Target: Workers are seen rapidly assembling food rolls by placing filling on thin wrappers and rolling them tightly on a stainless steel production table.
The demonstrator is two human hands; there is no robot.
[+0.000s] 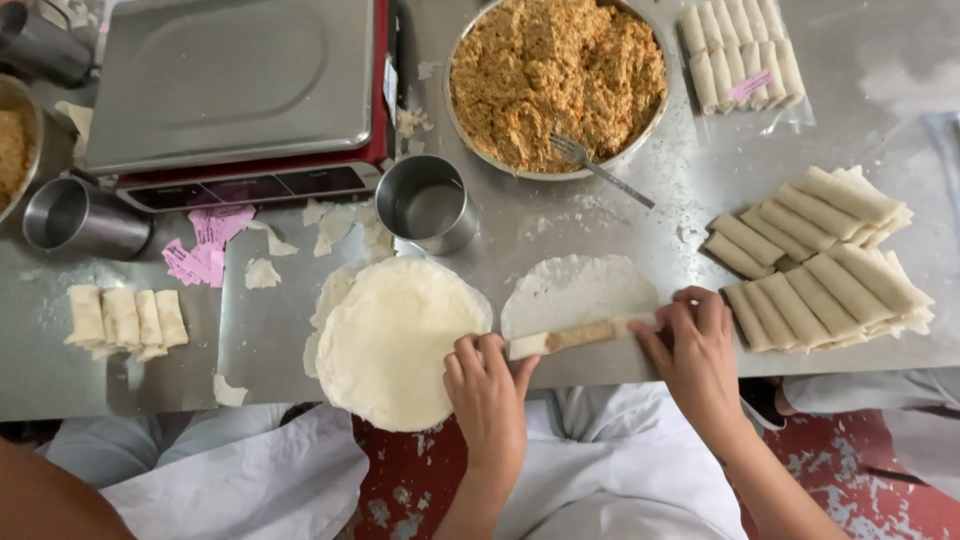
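Note:
A thin round wrapper (pixel 575 292) lies on the steel table (pixel 560 225), its near edge rolled into a tube (pixel 580 335) with brown filling showing through. My left hand (pixel 488 385) presses the tube's left end with its fingertips. My right hand (pixel 695 350) holds the right end. Just left of my left hand lies a stack of round white wrappers (pixel 395 340). A large metal bowl of brown shredded filling (pixel 556 75) sits at the back with a fork (pixel 598 165) resting in it.
Finished rolls are piled at the right (pixel 820 260) and several lie at the left (pixel 127 318). More rolls lie in a clear bag (pixel 740 50). A metal cup (pixel 428 203), another cup (pixel 75 215), a scale with a steel tray (pixel 230 85) and pink paper slips (pixel 205 248) stand behind.

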